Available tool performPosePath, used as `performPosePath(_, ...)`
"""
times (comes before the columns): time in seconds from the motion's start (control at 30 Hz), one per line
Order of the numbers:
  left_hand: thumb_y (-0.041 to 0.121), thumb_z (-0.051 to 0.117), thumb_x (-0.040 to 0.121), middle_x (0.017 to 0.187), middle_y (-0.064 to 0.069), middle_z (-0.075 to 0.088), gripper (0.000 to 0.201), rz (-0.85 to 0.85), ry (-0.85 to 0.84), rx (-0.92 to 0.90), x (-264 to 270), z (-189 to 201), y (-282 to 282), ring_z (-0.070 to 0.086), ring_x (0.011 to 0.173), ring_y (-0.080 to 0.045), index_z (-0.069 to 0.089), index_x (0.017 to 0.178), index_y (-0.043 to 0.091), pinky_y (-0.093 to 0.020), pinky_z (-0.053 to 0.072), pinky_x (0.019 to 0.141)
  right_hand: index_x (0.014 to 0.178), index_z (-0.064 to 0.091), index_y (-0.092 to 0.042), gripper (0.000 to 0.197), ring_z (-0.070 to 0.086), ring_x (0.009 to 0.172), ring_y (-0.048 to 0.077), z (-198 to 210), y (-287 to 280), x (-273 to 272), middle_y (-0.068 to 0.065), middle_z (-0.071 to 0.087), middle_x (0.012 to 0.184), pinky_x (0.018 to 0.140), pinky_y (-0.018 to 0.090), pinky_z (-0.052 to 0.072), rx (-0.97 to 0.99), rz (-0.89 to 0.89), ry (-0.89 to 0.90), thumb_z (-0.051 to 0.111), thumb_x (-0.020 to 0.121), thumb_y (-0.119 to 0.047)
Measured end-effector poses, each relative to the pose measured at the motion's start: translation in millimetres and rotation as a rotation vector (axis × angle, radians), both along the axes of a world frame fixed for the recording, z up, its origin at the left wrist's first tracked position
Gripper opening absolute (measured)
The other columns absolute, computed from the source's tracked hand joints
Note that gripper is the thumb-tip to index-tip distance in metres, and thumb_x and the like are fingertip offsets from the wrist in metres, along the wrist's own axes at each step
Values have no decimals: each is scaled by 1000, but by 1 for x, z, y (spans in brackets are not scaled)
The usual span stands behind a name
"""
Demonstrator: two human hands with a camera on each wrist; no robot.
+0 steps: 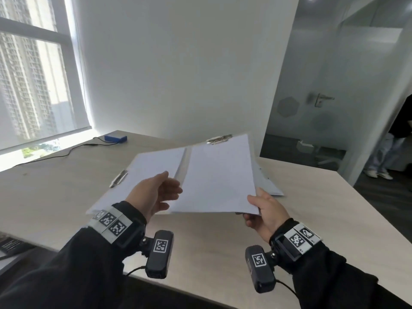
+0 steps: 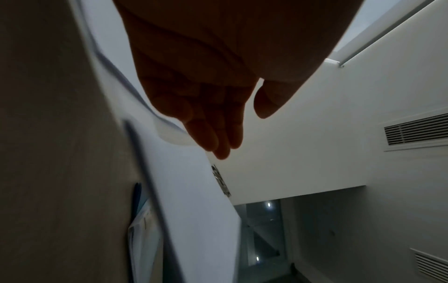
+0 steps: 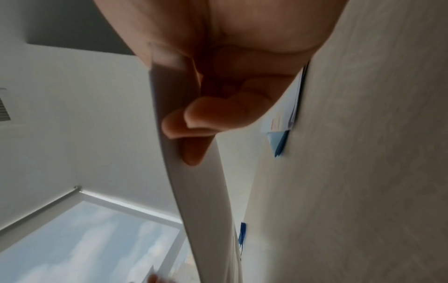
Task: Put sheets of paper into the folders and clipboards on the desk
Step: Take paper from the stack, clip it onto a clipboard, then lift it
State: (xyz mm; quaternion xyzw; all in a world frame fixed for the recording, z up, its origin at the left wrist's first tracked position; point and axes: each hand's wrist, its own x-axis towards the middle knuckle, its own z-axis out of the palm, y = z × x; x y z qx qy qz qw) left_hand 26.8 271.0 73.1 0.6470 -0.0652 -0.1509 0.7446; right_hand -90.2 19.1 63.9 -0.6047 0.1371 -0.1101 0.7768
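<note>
My right hand pinches the near right corner of a white sheet of paper and holds it raised over the desk. In the right wrist view the fingers curl under the paper. The sheet's far edge reaches a clipboard's metal clip. A second clipboard with a side clip and paper on it lies to the left. My left hand is open beside the sheet's left edge; I cannot tell whether it touches. In the left wrist view that hand shows straight fingers.
More papers lie on the desk behind my right hand, with a blue folder corner under them. A blue box with a black cable sits at the back left. A person stands at the far right.
</note>
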Motion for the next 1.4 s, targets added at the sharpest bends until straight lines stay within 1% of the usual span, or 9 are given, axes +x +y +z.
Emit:
performPosePath(0.17,65,38,89,73,-8,71,64,-172,207,211,-8,-17,-3,61,62,-19,66,74,9,-26,38,54,116,60,-12,30,53,46,18,10,-17,-17,18,66,72,37,22,38,74,-156,-56,41,95,-4)
performPosePath(0.3,71,44,83,108,-11,71,68,-166,304,134,-12,-26,-11,68,95,-28,52,111,10,-36,54,66,116,59,-9,27,49,45,17,12,-31,-35,20,66,69,35,22,37,111,-208,-42,42,95,-7)
performPosePath(0.43,38,57,93,126,-15,58,41,-3,229,-51,-11,-16,-34,66,99,-36,47,122,11,-45,58,66,109,61,-10,25,47,45,19,13,-38,-55,20,66,63,39,21,36,55,-192,-34,42,94,-5)
performPosePath(0.57,5,54,93,110,-17,52,16,41,56,-89,-16,-7,-61,66,82,-34,45,106,9,-44,60,60,108,62,-11,24,47,44,19,10,-51,-72,21,67,63,40,22,36,28,-212,-14,43,95,-6)
performPosePath(0.7,-7,45,87,118,-12,62,39,-49,-201,-24,-35,7,-86,63,100,-30,54,112,21,-44,55,79,110,60,-9,21,46,45,20,7,-67,-79,22,67,64,39,23,38,42,-229,3,45,95,-8)
performPosePath(0.93,49,44,91,130,12,56,39,-187,-158,22,-51,16,-108,43,129,-13,65,118,30,-45,35,109,111,65,-13,27,50,52,25,10,-79,-77,16,64,62,42,26,37,39,-173,-54,45,93,-8)
performPosePath(1.03,38,50,96,122,-2,59,40,-182,-94,208,-48,8,-115,58,115,-27,52,132,20,-43,50,89,100,64,-7,22,51,48,24,8,-80,-72,16,64,59,42,26,38,52,-185,-58,43,95,-14)
performPosePath(1.17,31,60,91,100,-8,70,29,-192,90,131,-38,-13,-120,72,84,-26,61,116,15,-32,52,57,97,66,-10,25,53,48,24,-3,-90,-61,16,67,62,46,26,40,36,-219,4,44,95,-21)
performPosePath(1.4,29,52,96,94,-3,68,18,-149,147,58,-10,-37,-152,67,79,-19,59,109,19,-28,42,56,103,69,-17,44,63,60,28,-28,-126,-24,9,68,76,54,29,38,312,-283,77,40,88,-47)
